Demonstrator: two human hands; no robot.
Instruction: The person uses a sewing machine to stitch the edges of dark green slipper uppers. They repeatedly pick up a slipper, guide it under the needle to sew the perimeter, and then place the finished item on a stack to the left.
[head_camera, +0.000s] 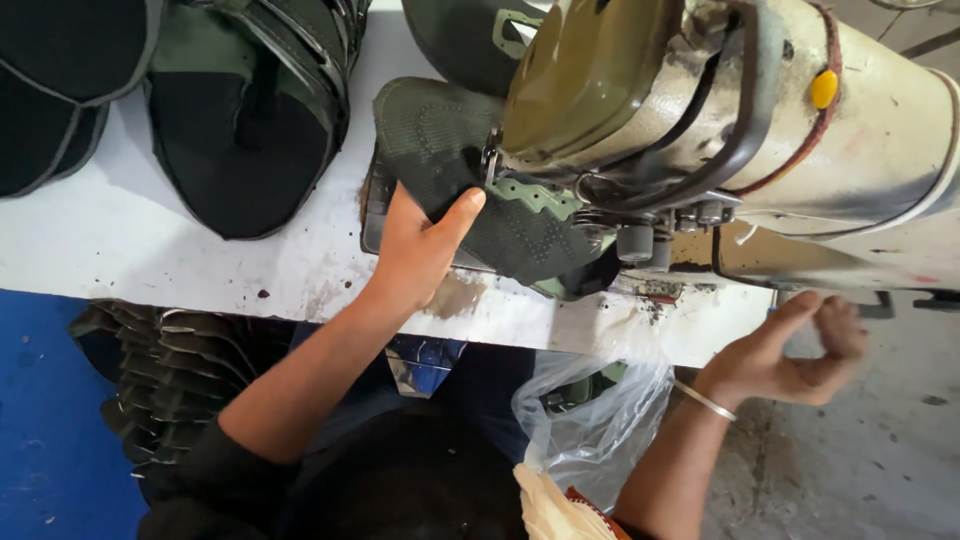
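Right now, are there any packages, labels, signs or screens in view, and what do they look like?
Clear plastic bag: crumpled, hanging below the white table edge, between the person's arms.
No labels, signs or screens can be made out.

One head camera looks steeply down, close over the sewing machine (720, 110) and white table (130, 240).

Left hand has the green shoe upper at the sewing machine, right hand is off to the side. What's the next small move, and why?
Probably bring the right hand back onto the shoe upper. Only the left hand holds it against the sewing machine, while the right hangs open and empty below the table edge.
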